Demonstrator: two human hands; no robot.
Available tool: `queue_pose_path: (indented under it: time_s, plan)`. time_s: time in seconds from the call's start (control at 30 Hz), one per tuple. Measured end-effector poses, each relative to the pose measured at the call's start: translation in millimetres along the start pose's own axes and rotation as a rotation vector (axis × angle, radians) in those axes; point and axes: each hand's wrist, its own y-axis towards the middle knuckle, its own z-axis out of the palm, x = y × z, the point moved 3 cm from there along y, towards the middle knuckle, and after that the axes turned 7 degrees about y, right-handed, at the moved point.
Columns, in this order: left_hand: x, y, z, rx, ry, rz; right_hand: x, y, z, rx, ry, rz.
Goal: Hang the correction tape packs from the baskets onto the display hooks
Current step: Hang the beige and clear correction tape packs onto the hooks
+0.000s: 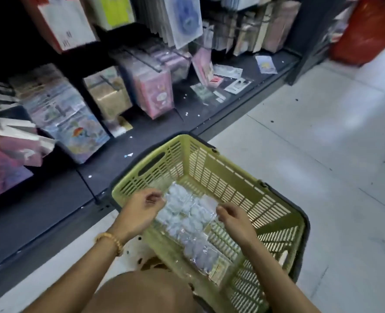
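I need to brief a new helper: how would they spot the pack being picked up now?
Find the green basket on the floor. Above the packs in it, both hands pinch one clear pack by its top corners; it alone is lifted.

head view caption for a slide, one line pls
Both hands, left and right, pinch a clear correction tape pack over the green basket beside the display shelves.
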Motion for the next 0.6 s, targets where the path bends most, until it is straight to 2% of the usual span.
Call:
queue_pose_path:
  time_s: [0.3,0.37,0.43,0.53,0.6]
  plan:
    - [37.0,115.1,82.4,0.489,0.406,0.008,-75.4,80.9,26.1,-0.010,-0.012,0.276]
    - [42.1,135.1,93.2,0.526,0.520,0.068,-87.1,99.6,32.1,-0.031,-0.059,0.305]
    - [46.0,152.0,102.3,0.512,0.532,0.104,-106.0,118.7,38.5,-0.068,-0.049,0.338]
    - [57.8,168.6,112.6,0.489,0.512,0.072,-101.8,127.9,46.9,-0.220,0.119,0.382]
    - [66.7,173.0,115.7,0.475,0.521,0.026,-103.0,130.0,53.4,-0.261,0.210,0.432]
